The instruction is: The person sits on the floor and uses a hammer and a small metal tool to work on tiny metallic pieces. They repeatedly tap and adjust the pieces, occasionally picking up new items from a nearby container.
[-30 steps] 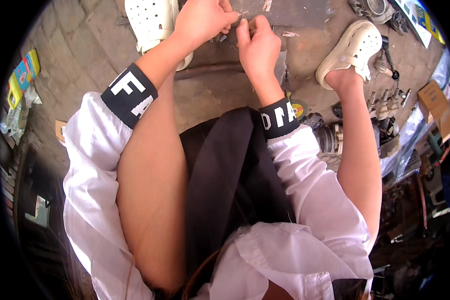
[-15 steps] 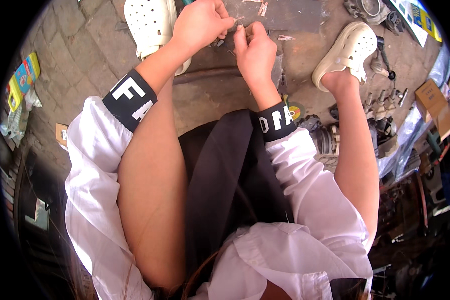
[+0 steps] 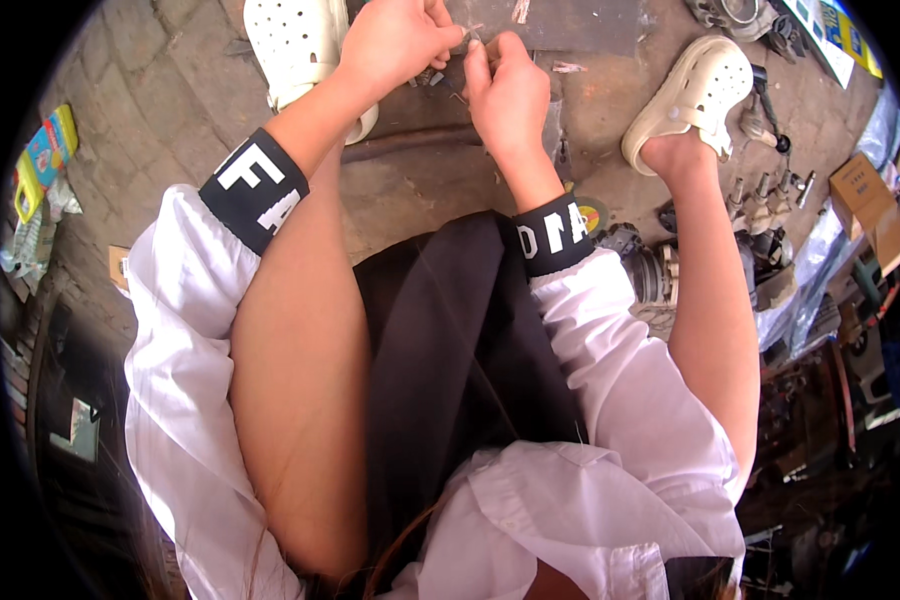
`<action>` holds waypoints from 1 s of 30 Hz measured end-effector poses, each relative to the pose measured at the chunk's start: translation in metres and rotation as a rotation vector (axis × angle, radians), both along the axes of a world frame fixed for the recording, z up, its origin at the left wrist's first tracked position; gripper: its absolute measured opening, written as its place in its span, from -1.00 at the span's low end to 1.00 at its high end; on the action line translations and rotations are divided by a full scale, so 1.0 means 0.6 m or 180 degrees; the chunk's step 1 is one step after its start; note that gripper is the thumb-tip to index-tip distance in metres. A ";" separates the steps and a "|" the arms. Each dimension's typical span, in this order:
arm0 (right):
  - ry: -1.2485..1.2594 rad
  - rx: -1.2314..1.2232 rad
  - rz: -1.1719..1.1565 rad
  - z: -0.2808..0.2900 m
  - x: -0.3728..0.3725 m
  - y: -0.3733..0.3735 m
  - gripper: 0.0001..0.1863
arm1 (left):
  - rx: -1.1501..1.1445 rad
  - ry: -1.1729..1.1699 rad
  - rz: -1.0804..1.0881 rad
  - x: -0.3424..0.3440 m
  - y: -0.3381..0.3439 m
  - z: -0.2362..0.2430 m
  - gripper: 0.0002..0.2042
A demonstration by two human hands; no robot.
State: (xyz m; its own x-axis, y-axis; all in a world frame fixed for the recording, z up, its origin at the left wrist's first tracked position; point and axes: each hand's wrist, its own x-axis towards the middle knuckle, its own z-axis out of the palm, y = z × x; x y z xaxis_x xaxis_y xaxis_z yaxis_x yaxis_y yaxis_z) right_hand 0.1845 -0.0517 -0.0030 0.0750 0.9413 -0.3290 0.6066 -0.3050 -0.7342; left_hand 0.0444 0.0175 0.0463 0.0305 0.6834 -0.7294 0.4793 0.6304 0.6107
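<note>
Grip is a fine pinch on both sides: the bare left hand (image 3: 395, 45) has its thumb and forefinger drawn together, and the bare right hand (image 3: 510, 95) has its thumb raised against a curled forefinger. Both seem clamped on a small, thin, greyish piece (image 3: 473, 37), which sits between the fingertips, too small and too much covered to tell exactly what it is.

The two hands meet just in front of a dark, flat, rectangular sheet (image 3: 580, 27) lying on the brown, worn paving (image 3: 140, 120). One pale, coppery bundle of fine strands (image 3: 521, 11) lies on that sheet, and a short pinkish strand (image 3: 569, 67) lies near its lower edge, to the right of the hands. Cream, perforated clogs (image 3: 695, 95) stand on either side of the work, and grey, ribbed metal machine parts (image 3: 655, 275) lie well apart to the right.

The step in hand looks like close fingertip work on the piece, with one end apparently at each pinch; whether it is being pulled, twisted or peeled cannot be told. The next move calls, in my judgement, for both pinches to stay firm and near each other, since so slight a piece could easily slip.
</note>
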 end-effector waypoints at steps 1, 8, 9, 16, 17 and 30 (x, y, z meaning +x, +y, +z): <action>0.0078 -0.0056 0.0027 0.000 0.004 0.004 -0.73 | -0.0042 0.0032 -0.0001 0.002 0.001 0.007 -0.85; 0.0201 -0.0034 0.0109 0.005 0.011 0.003 -0.74 | -0.0057 0.0049 -0.0057 -0.003 -0.004 -0.003 -0.84; 0.0345 -0.0054 -0.0049 -0.002 0.009 -0.001 -0.74 | -0.0100 0.0087 -0.0055 0.001 0.001 0.002 -0.84; 0.0282 0.0039 -0.0297 -0.003 -0.011 -0.008 -0.74 | 0.0012 0.0054 -0.0053 -0.001 -0.001 0.007 -0.84; 0.0259 0.0040 -0.0311 -0.004 -0.010 -0.007 -0.73 | 0.0010 0.0100 -0.0064 0.000 0.001 0.009 -0.84; -0.0011 0.0084 -0.0178 -0.008 -0.012 -0.010 -0.73 | 0.0024 -0.0096 0.0024 0.004 0.005 0.011 -0.83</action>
